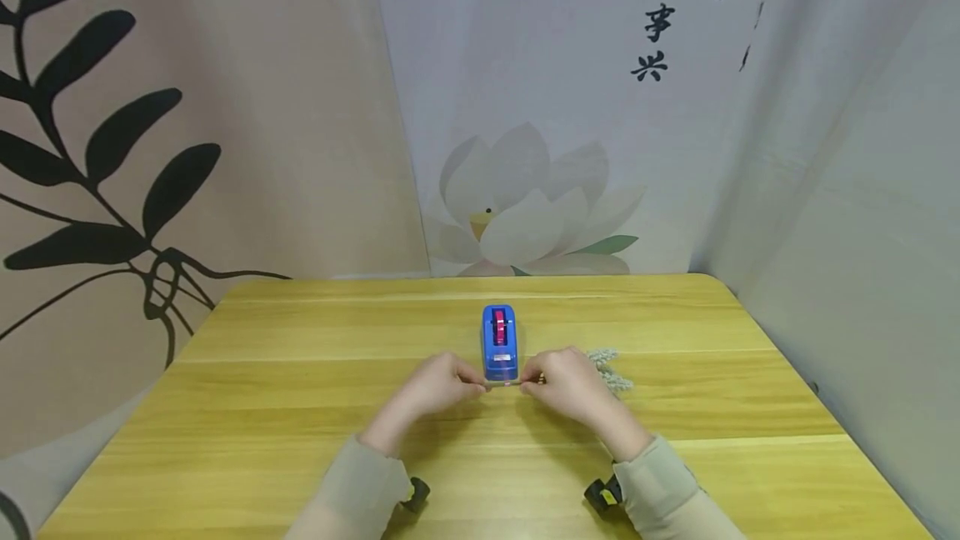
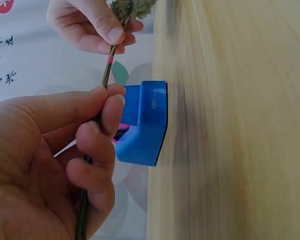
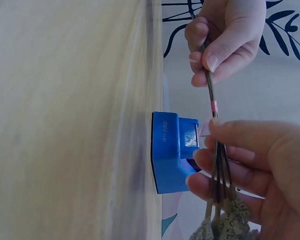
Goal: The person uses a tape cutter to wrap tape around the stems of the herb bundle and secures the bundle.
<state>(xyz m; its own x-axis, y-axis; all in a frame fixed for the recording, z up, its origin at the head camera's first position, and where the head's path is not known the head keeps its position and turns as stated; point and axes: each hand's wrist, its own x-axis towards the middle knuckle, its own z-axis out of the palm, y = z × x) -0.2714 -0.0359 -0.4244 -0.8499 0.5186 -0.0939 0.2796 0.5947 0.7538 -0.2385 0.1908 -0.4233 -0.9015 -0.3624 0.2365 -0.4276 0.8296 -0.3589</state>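
Both hands hold a thin bunch of dried flower stems (image 2: 106,75) sideways, just in front of a blue tape dispenser (image 1: 500,344). My left hand (image 1: 444,382) pinches the bare stem end between thumb and fingers. Near the flower heads (image 3: 230,222), my right hand (image 1: 567,383) pinches the other part, and the pale grey-green heads stick out past that hand. A short band of pink tape (image 3: 214,106) wraps the stems between the two hands. The dispenser stands upright on the table with a pink-red tape roll (image 1: 499,327) in it.
The wooden table (image 1: 300,340) reaches back to a printed curtain (image 1: 300,107) with leaves, a lotus and writing. Another curtain wall (image 1: 847,190) runs along the right side. Dark wrist straps (image 1: 604,493) show at the sleeves.
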